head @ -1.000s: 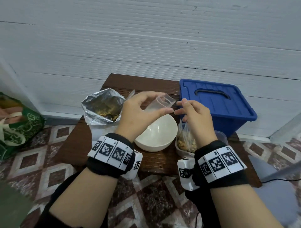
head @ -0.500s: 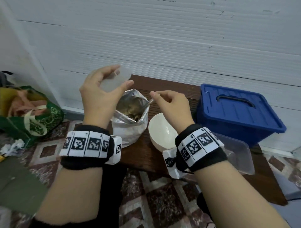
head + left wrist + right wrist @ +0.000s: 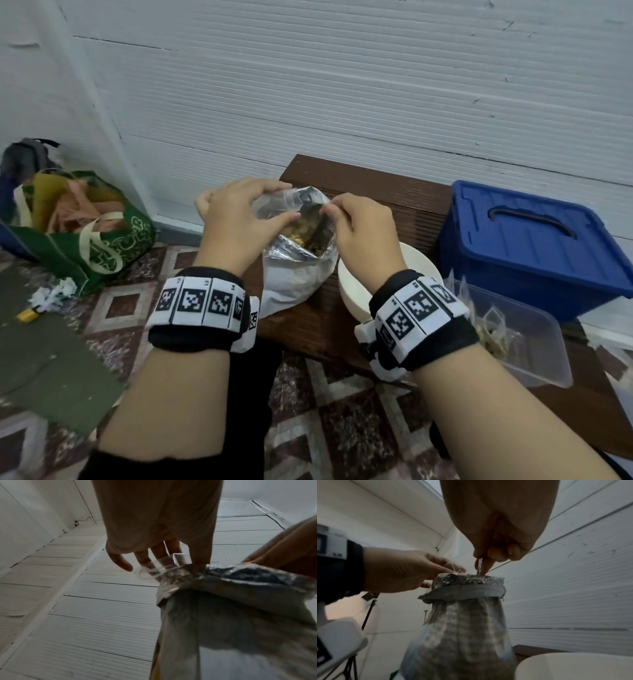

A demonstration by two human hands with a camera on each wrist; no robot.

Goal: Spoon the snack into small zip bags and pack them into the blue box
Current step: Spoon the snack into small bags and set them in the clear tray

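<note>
The silver foil snack bag (image 3: 294, 274) stands open on the brown table (image 3: 376, 192), with snack pieces showing inside. My left hand (image 3: 287, 202) pinches a small clear zip bag (image 3: 274, 205) at the foil bag's left rim; the left wrist view shows this zip bag (image 3: 154, 569) under the fingers. My right hand (image 3: 329, 210) grips a spoon handle (image 3: 479, 566) that goes down into the foil bag (image 3: 462, 628); the spoon's bowl is hidden. The blue box (image 3: 527, 246) sits at the right with its lid on.
A white bowl (image 3: 352, 284) stands just right of the foil bag, partly behind my right wrist. A clear plastic tub (image 3: 548, 359) at the front right holds filled zip bags (image 3: 493, 339). A green bag (image 3: 102, 246) and crumpled paper lie on the floor at left.
Both hands left the spot over the bowl and moved left to the foil bag. The left hand carried the zip bag to its mouth; the right hand took hold of the spoon.
</note>
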